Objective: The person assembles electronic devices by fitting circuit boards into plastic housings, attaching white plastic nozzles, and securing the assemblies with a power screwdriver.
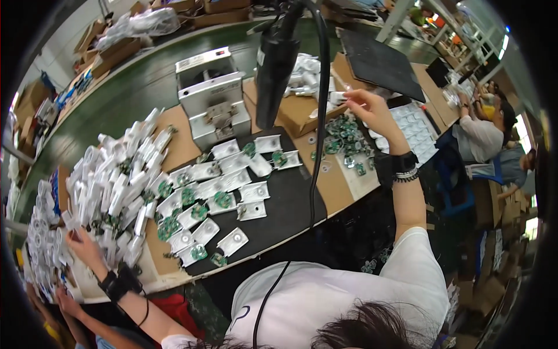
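My left hand (pixel 88 251) is at the left end of the table, its fingers closed at a white plastic housing (pixel 70 220) on the edge of a large heap of white housings (pixel 104 180). Across the table, my right hand (pixel 372 113) is stretched out over a cardboard box (pixel 297 114), its thumb and fingers pinched at a small white plastic part (pixel 336 98). Below that hand lies a pile of green circuit boards (pixel 344 139). Between my hands, a black mat (pixel 279 218) bears several opened white housings, many with green boards in or on them.
A grey metal machine (pixel 218 110) stands behind the mat. A dark lamp-like fixture (pixel 276 75) and a black cable (pixel 318 134) hang in front of me. Trays of white parts (pixel 412 131) lie at right. Another person's hand (pixel 68 303) is near my left arm; co-workers sit at far right.
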The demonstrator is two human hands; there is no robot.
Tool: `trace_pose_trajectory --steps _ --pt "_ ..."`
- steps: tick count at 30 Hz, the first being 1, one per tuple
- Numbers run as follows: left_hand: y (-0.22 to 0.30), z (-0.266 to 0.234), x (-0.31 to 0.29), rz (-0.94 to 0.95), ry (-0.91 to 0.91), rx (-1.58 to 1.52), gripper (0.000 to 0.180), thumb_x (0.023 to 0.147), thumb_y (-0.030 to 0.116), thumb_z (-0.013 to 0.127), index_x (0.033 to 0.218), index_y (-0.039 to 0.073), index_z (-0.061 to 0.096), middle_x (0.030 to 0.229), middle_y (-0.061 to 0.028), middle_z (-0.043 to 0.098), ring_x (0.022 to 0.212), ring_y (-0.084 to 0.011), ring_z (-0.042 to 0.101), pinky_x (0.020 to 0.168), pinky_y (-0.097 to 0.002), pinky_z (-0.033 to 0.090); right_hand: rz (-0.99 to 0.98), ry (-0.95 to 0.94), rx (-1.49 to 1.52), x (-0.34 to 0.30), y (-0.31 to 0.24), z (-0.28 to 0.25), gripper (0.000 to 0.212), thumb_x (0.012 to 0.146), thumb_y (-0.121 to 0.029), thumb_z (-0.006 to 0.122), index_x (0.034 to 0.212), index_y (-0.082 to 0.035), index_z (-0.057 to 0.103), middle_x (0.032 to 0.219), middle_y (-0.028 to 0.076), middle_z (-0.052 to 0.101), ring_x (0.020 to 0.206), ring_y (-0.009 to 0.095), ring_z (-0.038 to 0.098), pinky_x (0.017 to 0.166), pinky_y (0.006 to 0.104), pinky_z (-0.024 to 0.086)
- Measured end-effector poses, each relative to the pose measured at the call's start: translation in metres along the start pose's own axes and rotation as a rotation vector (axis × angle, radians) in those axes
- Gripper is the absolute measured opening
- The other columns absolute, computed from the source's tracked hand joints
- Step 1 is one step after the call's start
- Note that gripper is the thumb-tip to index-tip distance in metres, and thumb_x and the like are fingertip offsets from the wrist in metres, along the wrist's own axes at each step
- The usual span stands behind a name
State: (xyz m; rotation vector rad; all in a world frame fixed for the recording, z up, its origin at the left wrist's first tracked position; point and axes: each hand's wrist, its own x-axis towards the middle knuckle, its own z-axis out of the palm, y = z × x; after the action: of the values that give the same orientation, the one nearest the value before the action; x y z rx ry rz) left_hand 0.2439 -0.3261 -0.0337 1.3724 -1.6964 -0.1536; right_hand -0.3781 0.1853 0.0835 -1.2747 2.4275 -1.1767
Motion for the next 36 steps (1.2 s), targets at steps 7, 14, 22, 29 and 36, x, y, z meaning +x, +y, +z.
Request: trace_pose_trajectory --steps 7,14,22,29,36 --pt "-0.063 0.012 0.000 -0.151 -0.081 -0.243 0.046 0.096 0.027 0.057 0.131 -0.001 0.044 0.112 -0.0156 0.059 0.102 -0.0215 0.056 0.091 -0.0342 0.044 -0.176 0.064 -0.388 0.047 0.034 0.024 0.033 0.084 -0.019 0.068 0.113 -0.003 0.064 0.098 0.015 0.064 0.093 0.026 0.064 0.076 0.0331 0.053" --pt "-0.037 -0.002 -0.015 -0.164 -0.162 -0.259 0.045 0.096 0.025 0.058 0.132 0.001 0.046 0.117 -0.0163 0.058 0.108 -0.0236 0.056 0.094 -0.0335 0.042 -0.282 0.450 -0.627 0.113 0.049 0.073 0.035 0.077 -0.021 0.071 0.108 -0.005 0.066 0.094 0.017 0.063 0.094 0.037 0.061 0.084 0.0447 0.050" --pt "0.164 -0.047 -0.100 0.297 -0.220 -0.157 0.038 0.089 0.016 0.065 0.124 0.002 0.055 0.122 -0.0142 0.059 0.114 -0.0265 0.054 0.099 -0.0377 0.040 -0.564 0.498 -0.800 0.104 0.032 0.052 0.033 0.083 -0.023 0.070 0.109 -0.004 0.066 0.093 0.016 0.066 0.086 0.034 0.063 0.078 0.0398 0.050" --pt "0.263 -0.056 -0.216 0.673 -0.662 -0.198 0.044 0.072 0.018 0.078 0.111 0.006 0.064 0.112 -0.0109 0.058 0.104 -0.0303 0.055 0.092 -0.0437 0.040 -0.396 -0.032 -0.029 -0.012 -0.044 0.074 0.026 0.080 -0.009 0.072 0.105 -0.001 0.066 0.099 0.010 0.068 0.085 0.017 0.064 0.072 0.0283 0.050" --pt "0.271 -0.040 -0.258 0.683 -0.758 -0.201 0.049 0.071 0.021 0.080 0.115 0.005 0.064 0.110 -0.0086 0.059 0.099 -0.0280 0.055 0.084 -0.0395 0.040 -0.591 -0.220 -0.377 -0.098 -0.066 0.138 0.036 0.069 -0.006 0.078 0.104 -0.008 0.068 0.089 0.011 0.063 0.067 0.023 0.058 0.060 0.0302 0.048"
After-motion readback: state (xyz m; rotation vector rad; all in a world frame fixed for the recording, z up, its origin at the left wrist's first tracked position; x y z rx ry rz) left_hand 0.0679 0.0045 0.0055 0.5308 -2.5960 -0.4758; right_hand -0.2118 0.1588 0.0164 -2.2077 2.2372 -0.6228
